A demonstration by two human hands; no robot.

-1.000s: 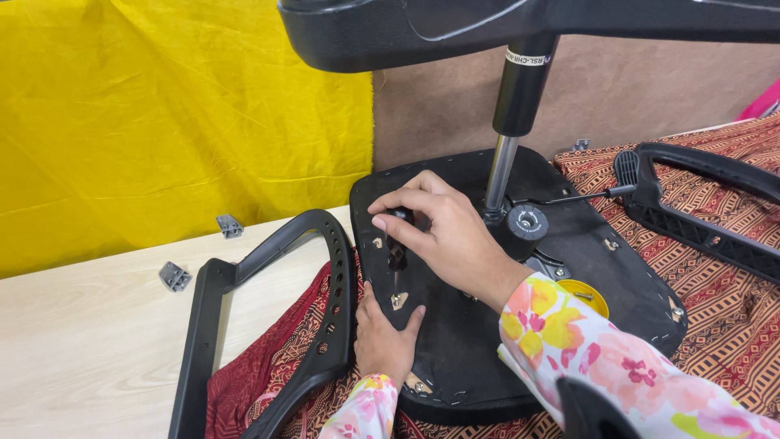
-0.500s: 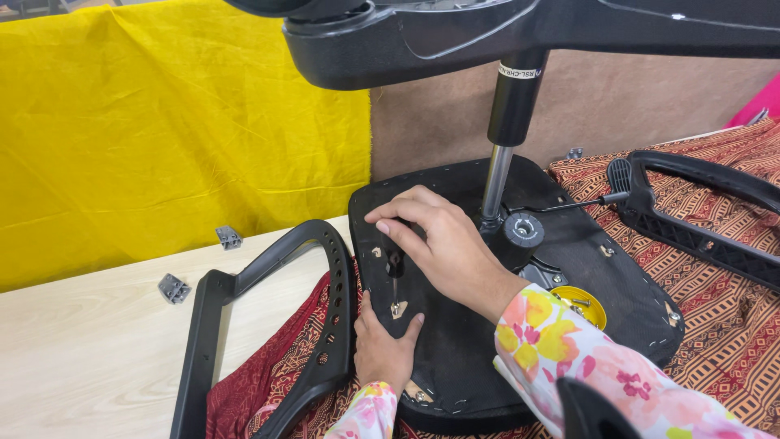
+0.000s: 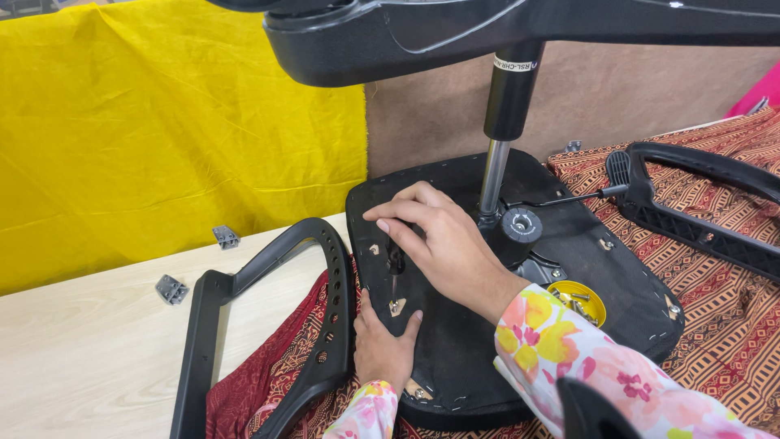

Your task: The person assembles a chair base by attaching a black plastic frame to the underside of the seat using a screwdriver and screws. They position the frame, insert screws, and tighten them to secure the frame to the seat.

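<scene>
While the right hand (image 3: 443,244) is curling over the underside of the upturned office chair seat (image 3: 561,325), its fingers (image 3: 390,218) are closing together on a small dark tool (image 3: 396,262), probably a hex key or short driver, whose tip is pointing down at a screw hole (image 3: 396,306) in the seat base. Compared with the pictures from a second ago, this hand is sitting in nearly the same spot and only the camera is drifting lower, so the fastening is looking like steady, ongoing turning rather than a fresh reach. Just below the grip, the left hand (image 3: 385,348) is lying flat and open on the seat, fingers apart, gripping nothing and bracing the edge beside the black armrest (image 3: 321,325) that is resting against that side. To the right of the grip, the gas lift column (image 3: 500,138) is rising toward the chair base overhead, with a round adjustment knob (image 3: 520,226) at its foot. Further right, a yellow dish of screws (image 3: 578,299) is sitting on the seat, and a second armrest (image 3: 699,219) is lying on the patterned cloth (image 3: 731,293). Left of the grip, two small grey brackets (image 3: 172,288) are lying on the pale table (image 3: 81,366).
</scene>
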